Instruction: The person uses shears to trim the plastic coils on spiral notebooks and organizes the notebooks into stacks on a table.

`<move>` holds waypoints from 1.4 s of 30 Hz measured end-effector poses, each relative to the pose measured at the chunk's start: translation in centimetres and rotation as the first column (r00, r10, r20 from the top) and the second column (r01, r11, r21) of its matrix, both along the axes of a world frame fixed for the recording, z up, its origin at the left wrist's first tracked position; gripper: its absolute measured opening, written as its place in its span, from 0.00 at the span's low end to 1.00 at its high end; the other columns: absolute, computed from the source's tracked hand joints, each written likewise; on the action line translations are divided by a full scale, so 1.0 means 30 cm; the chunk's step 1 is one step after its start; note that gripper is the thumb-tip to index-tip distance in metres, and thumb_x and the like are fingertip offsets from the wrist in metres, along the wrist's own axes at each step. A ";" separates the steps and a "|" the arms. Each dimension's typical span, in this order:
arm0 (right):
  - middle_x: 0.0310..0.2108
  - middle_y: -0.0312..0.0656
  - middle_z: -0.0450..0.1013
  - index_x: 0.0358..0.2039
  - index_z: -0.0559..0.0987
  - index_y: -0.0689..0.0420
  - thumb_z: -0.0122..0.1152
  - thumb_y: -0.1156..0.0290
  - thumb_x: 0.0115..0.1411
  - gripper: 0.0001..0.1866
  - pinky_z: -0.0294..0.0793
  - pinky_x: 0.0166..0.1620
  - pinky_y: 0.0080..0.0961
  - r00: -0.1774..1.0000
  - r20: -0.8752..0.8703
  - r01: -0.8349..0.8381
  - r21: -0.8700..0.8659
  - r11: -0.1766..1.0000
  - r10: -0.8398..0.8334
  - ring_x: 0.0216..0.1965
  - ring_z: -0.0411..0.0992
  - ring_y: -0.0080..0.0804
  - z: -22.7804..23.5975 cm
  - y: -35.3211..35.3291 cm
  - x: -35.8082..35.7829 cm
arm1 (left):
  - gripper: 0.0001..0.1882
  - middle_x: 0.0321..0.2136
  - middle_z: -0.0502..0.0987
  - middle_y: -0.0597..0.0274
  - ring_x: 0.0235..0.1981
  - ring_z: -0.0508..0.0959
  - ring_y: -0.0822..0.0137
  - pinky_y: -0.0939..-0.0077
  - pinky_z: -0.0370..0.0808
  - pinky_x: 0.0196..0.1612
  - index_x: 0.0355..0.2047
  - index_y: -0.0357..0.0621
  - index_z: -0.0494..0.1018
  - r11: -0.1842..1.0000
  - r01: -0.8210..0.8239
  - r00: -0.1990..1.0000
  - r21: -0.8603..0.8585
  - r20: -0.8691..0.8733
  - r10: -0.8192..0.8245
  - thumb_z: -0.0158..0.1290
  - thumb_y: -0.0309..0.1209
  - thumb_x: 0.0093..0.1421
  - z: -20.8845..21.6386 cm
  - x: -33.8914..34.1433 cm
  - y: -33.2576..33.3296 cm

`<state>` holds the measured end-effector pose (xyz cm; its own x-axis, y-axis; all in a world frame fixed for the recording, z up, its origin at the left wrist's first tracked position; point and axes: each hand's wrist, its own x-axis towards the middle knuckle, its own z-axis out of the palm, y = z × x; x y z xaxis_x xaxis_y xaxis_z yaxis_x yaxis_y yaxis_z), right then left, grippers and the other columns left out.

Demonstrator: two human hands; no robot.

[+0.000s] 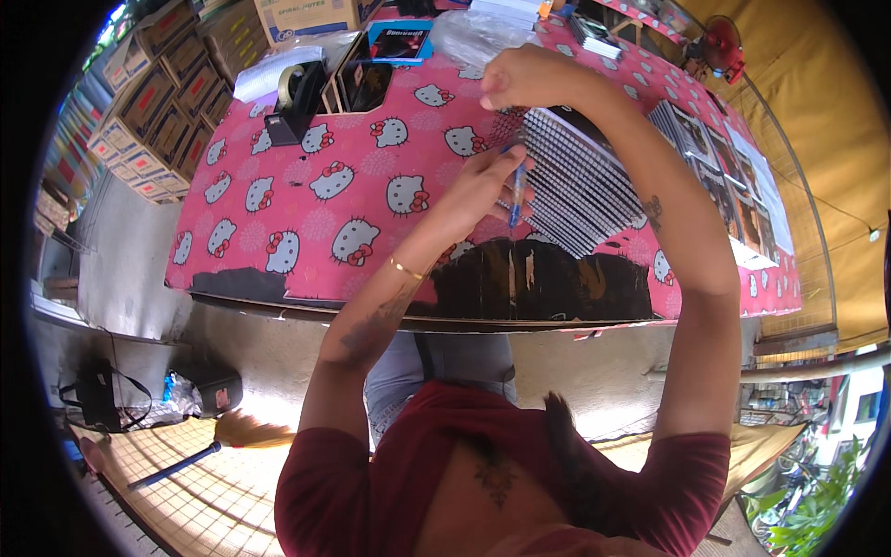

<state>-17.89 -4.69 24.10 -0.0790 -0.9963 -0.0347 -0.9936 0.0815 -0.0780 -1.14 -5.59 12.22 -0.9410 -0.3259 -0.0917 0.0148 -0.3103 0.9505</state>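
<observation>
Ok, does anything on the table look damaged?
Yes: the pink cat-print table covering is missing along the near edge, in a wide ragged patch nearer the person than the spiral-bound stack and a smaller patch further left. Dark surface shows there, so it looks torn or worn.

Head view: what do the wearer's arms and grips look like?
Short maroon sleeves, ending above the elbows. Left forearm: thin gold-coloured bracelet, dark tattoo toward the elbow. Right forearm: smaller dark tattoo. Left grip and right grip: ungloved.
</observation>
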 end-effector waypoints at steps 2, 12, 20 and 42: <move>0.31 0.41 0.80 0.33 0.82 0.57 0.67 0.61 0.50 0.13 0.75 0.39 0.32 0.995 -0.091 0.048 0.025 0.999 -0.046 0.35 0.78 0.37 -0.001 -0.014 0.014 | 0.25 0.34 0.79 0.52 0.29 0.82 0.59 0.70 0.79 0.27 0.48 0.36 0.68 1.000 0.006 1.000 0.001 -0.001 -0.006 0.40 0.48 0.70 -0.008 -0.029 -0.011; 0.29 0.42 0.80 0.28 0.82 0.57 0.69 0.60 0.48 0.13 0.75 0.37 0.32 0.999 -0.017 0.049 -0.027 0.998 -0.050 0.33 0.78 0.36 -0.015 -0.011 -0.042 | 0.24 0.34 0.79 0.50 0.31 0.83 0.56 0.65 0.81 0.31 0.45 0.36 0.69 0.999 0.030 0.999 0.037 -0.043 -0.028 0.40 0.47 0.69 -0.004 -0.086 -0.042; 0.29 0.42 0.80 0.29 0.82 0.56 0.68 0.61 0.50 0.12 0.75 0.37 0.31 0.999 -0.017 0.050 -0.011 0.999 -0.051 0.32 0.78 0.35 -0.010 -0.010 -0.046 | 0.22 0.26 0.77 0.56 0.24 0.81 0.60 0.70 0.77 0.23 0.42 0.38 0.69 0.999 -0.043 0.999 -0.002 -0.031 0.043 0.41 0.47 0.69 0.004 -0.104 -0.031; 0.29 0.44 0.80 0.32 0.83 0.60 0.69 0.63 0.50 0.14 0.76 0.37 0.30 1.000 0.019 -0.022 0.059 0.998 0.021 0.31 0.79 0.34 -0.031 -0.023 -0.063 | 0.25 0.33 0.78 0.52 0.32 0.83 0.58 0.68 0.80 0.31 0.48 0.34 0.69 0.994 -0.106 0.993 0.024 -0.041 0.106 0.45 0.47 0.66 -0.027 -0.072 -0.003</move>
<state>-19.77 -5.37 23.16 -0.0561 -0.9939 -0.0949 -0.9937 0.0649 -0.0918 -3.31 -5.69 11.41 -0.9044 -0.4223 -0.0605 0.0890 -0.3254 0.9414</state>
